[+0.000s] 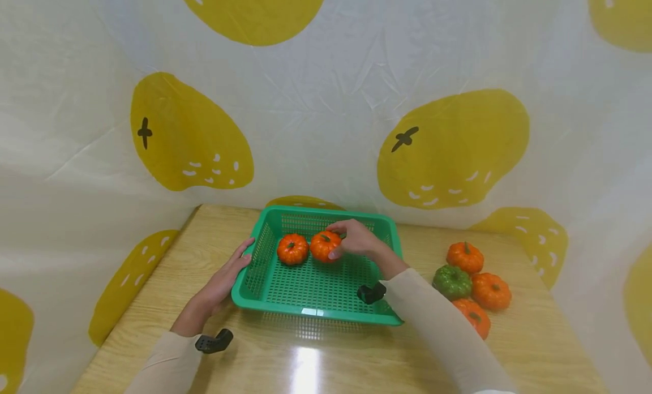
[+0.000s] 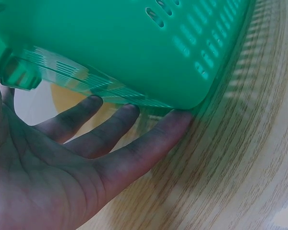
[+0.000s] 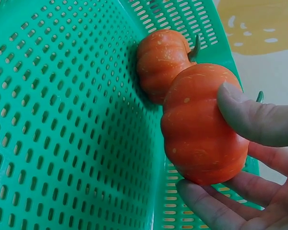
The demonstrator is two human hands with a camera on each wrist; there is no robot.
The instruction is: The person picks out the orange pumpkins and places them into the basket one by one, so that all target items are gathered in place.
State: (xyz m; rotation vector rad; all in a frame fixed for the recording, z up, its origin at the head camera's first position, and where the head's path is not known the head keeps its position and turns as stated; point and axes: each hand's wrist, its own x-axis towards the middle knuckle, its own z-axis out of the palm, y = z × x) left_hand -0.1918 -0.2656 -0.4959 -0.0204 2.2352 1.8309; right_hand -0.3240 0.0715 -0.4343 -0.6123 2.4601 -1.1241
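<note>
My right hand (image 1: 358, 239) grips a small orange pumpkin (image 1: 322, 245) inside a green plastic basket (image 1: 305, 286). In the right wrist view the thumb lies on one side of this pumpkin (image 3: 201, 129), with fingers around its other side. Right beside it, against the basket's far part, sits a second orange pumpkin (image 1: 292, 249) with a dark green stem. At the basket's left side is my left hand (image 1: 224, 276). Its fingers (image 2: 134, 143) are extended, their tips touching the outside of the basket wall (image 2: 110, 43), below the rim.
To the right of the basket, a group of orange pumpkins (image 1: 491, 292) and one green pumpkin (image 1: 452, 282) rests on the wooden table (image 1: 540, 348), partly behind my right sleeve. A pale cloth (image 1: 316, 111) with yellow fruit prints hangs behind the table.
</note>
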